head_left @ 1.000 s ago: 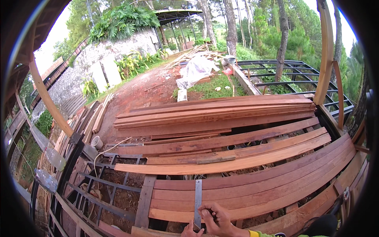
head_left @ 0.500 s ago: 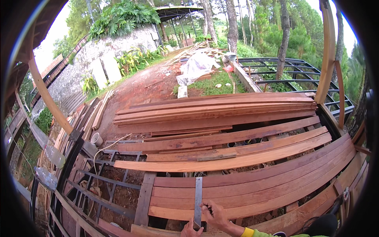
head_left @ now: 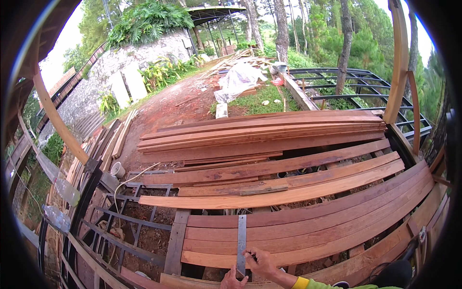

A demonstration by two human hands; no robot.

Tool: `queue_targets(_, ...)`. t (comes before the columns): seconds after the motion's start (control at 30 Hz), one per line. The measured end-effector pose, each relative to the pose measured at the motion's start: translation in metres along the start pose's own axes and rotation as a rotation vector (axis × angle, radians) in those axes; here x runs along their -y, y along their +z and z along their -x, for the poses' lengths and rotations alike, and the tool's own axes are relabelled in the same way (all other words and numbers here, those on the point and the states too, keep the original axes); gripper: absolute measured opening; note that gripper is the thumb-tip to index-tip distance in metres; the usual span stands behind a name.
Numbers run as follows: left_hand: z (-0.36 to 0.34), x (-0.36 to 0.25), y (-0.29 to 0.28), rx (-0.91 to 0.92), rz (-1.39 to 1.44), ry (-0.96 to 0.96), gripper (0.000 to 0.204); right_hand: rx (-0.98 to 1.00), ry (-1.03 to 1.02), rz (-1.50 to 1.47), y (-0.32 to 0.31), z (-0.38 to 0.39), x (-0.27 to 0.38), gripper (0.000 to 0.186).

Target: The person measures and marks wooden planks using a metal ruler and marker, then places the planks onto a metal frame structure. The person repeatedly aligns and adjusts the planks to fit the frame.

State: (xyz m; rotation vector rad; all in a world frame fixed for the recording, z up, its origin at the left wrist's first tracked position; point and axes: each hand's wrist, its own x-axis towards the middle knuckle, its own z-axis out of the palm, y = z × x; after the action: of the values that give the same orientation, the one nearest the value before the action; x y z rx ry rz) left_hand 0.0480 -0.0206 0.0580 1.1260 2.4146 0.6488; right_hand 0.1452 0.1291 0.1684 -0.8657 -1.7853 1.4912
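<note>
A flat grey metal ruler-like blade (head_left: 242, 236), perhaps a try square, lies across several reddish-brown planks (head_left: 298, 237) set side by side. At the blade's near end is my left hand (head_left: 233, 280), its thumb and fingers on either side of the metal. My right hand (head_left: 260, 263) is held close to the blade's right edge, above the nearest plank. Its fingers are curled in a pinch; whatever they hold is too small to make out. A yellow cuff (head_left: 301, 283) shows at my right wrist.
Loose boards (head_left: 269, 130) are stacked beyond the planks, with a short offcut (head_left: 263, 190) on one board. On the left, a dark metal frame (head_left: 130, 244) has open gaps over soil. Wooden posts (head_left: 60, 120) rise at the sides. Plastic bottles (head_left: 67, 191) and a white bucket (head_left: 118, 168) are at left.
</note>
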Motion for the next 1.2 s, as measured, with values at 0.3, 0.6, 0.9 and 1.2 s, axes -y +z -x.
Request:
queue_targets(0.3,-0.001,0.003,0.003,-0.012,0.013,0.019,0.076,0.079,0.056,-0.032,0.004,0.003,-0.01,0.019)
queue_targets(0.6,0.002,-0.005,-0.004,-0.009,0.011,-0.002,0.07,0.111,0.076,0.0,0.004,0.003,-0.016,0.023)
queue_targets(0.9,0.001,-0.005,-0.002,-0.015,-0.008,-0.019,0.071,0.112,0.131,0.022,0.0,0.003,-0.008,0.027)
queue_targets(1.2,0.001,0.001,0.002,-0.025,-0.007,0.004,0.073,0.116,0.11,0.038,-0.001,0.002,-0.012,0.026)
